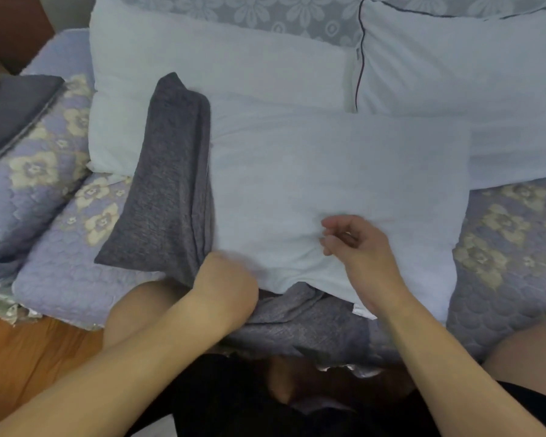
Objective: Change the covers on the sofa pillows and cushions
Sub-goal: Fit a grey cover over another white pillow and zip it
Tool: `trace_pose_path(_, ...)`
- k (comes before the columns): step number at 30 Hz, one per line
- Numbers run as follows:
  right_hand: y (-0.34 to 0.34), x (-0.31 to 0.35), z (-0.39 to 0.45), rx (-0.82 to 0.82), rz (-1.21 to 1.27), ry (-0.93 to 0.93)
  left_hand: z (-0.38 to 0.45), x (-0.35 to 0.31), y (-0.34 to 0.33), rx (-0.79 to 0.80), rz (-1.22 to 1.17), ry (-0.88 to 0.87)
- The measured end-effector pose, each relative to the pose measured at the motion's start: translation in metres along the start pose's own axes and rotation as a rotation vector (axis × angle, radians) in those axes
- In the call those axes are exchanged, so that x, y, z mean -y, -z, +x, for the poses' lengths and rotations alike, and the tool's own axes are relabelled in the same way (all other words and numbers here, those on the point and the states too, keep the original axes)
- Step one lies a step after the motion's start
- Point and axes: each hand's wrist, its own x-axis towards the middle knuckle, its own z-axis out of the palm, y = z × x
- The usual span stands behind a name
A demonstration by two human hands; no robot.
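**Head view: bare white pillow half out of its grey cover**

Head camera looks down on the plain white pillow insert, which lies flat across the lilac quilted sofa seat with cream flower print. I see the dark grey knitted pillow cover bunched along the insert's left end, standing up in a ridge there, with more of the same grey fabric gathered under the insert's near edge, by my lap.

My left hand sits at the near left corner of the insert, right where the grey cover meets the white fabric. Its fingers are turned away from the camera and blurred, so I cannot tell whether they grip the cover or merely rest on it. My right hand hovers over the near middle of the insert, fingers loosely curled with the tips close together and nothing held between them; the white fabric just beneath is slightly puckered.

Behind the insert, two more bare white pillows lean on the grey floral backrest: a long one on the left and one with dark piping on the right. At far left, a folded dark grey cloth lies on a lilac flowered cushion.
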Motion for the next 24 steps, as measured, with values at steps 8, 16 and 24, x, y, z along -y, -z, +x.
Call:
trace_pose_path(8, 0.012, 0.001, -0.001, 0.051, 0.221, -0.059, 0.015, -0.044, 0.012, 0.097, -0.330, 0.064)
trace_pose_path(16, 0.062, -0.013, -0.021, -0.467, -0.285, 0.059, 0.000, -0.064, -0.006, -0.189, -0.418, 0.155)
trace_pose_path(24, 0.083, 0.022, -0.020, -0.280, 0.163, -0.272, -0.012, -0.084, 0.010, -0.296, -0.517, 0.279)
